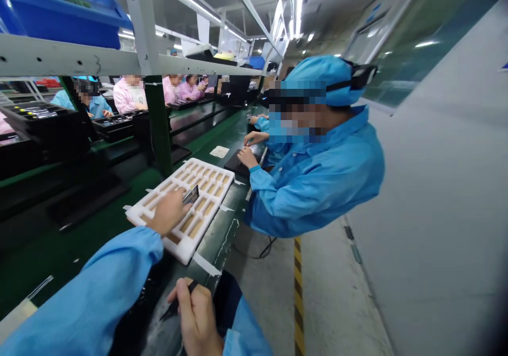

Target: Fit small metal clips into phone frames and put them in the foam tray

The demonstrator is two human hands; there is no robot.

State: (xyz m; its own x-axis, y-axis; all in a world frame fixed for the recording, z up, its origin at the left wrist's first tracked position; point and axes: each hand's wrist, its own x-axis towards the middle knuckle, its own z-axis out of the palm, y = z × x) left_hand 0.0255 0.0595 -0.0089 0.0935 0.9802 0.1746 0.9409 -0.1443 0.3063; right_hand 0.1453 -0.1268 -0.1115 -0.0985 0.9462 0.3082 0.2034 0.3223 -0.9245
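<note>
Left hand [169, 213] pinches a small dark flat device [191, 194] above the middle of a white foam tray [148, 210], its slots lined in tan; right hand [194, 313] clenches a slim black pen-like tool [174, 307] near the bench edge. In the head view the tray lies on the green bench [222, 245], a co-worker [317, 186] in a blue smock just beyond. A loose pinch could drop the device against the tray's ridges, and a stray tool tip could scratch its glossy face.

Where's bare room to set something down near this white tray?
Bare green belt lies left of the white foam tray, and a narrower strip between the tray and the white paper pad. It's crowded at the left hand, right hand and co-worker's hands.
</note>
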